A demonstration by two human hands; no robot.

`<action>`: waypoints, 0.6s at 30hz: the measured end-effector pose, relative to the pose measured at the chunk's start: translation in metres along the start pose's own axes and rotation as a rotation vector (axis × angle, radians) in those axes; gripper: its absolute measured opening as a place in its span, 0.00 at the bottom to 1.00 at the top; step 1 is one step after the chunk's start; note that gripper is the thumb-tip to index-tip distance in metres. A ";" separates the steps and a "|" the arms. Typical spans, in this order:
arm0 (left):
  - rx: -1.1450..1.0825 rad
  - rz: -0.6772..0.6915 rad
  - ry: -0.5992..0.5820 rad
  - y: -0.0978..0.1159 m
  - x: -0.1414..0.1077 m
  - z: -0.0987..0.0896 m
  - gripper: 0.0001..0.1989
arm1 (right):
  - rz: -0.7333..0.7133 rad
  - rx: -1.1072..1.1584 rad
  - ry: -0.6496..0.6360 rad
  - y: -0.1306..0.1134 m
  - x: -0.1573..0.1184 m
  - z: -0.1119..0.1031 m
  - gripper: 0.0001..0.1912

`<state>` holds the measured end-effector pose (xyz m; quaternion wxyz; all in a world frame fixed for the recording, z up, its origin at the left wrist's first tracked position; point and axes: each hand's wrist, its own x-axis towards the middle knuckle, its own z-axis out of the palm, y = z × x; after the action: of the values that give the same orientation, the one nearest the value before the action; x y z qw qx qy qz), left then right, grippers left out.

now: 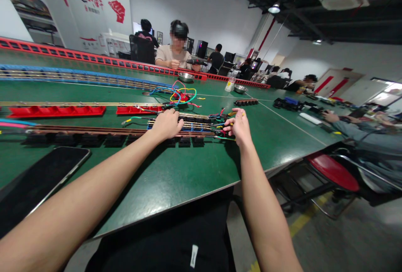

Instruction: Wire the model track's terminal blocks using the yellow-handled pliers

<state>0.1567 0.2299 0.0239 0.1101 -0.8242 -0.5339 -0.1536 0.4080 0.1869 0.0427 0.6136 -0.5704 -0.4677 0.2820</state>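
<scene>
My left hand [168,124] lies over a long assembly of copper-coloured bars [135,131] on black holders, its fingers curled down across the rails and thumb pointing right. Between my hands, a stretch of bars with blue holders [196,127] shows under the brassy rods. My right hand [241,128] is at the right end of this assembly, fingers bent around thin coloured wires [224,129], with green, red and yellow ones visible. Exactly which wire the fingers pinch is too small to tell. Just beyond is a red part with looped blue, yellow and green wires [184,96].
A phone [47,180] lies at the near left. Red holders [58,111], a long blue rail [78,77] and a red rail [94,59] stretch across the table. Metal bowls [186,77] and a bottle [230,83] stand farther back. Across the table, a person [176,50] holds a power tool.
</scene>
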 end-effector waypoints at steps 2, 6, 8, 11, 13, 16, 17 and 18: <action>0.000 0.001 0.002 0.000 0.000 0.000 0.21 | 0.000 -0.012 -0.020 0.002 0.005 0.000 0.29; -0.004 0.000 0.008 -0.001 0.000 0.001 0.21 | -0.004 -0.008 -0.061 -0.001 0.011 -0.005 0.29; -0.010 0.002 0.009 -0.001 0.000 0.001 0.21 | 0.015 -0.017 -0.077 -0.006 0.014 -0.008 0.30; -0.015 0.003 0.008 -0.002 0.000 0.002 0.21 | 0.035 -0.088 -0.088 -0.014 0.021 -0.009 0.31; -0.014 0.003 0.008 -0.002 0.000 0.003 0.21 | 0.031 -0.161 -0.097 -0.016 0.025 -0.007 0.31; -0.015 0.002 0.010 -0.002 0.001 0.004 0.21 | -0.023 -0.295 -0.101 -0.014 0.029 -0.001 0.32; -0.015 0.002 0.011 -0.002 0.001 0.004 0.21 | -0.057 -0.343 -0.086 -0.012 0.029 0.001 0.32; -0.014 0.002 0.012 -0.002 0.001 0.004 0.21 | -0.095 -0.392 -0.062 -0.010 0.028 0.003 0.32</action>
<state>0.1560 0.2327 0.0206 0.1077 -0.8245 -0.5313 -0.1622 0.4149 0.2114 0.0589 0.4886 -0.6471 -0.5589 0.1736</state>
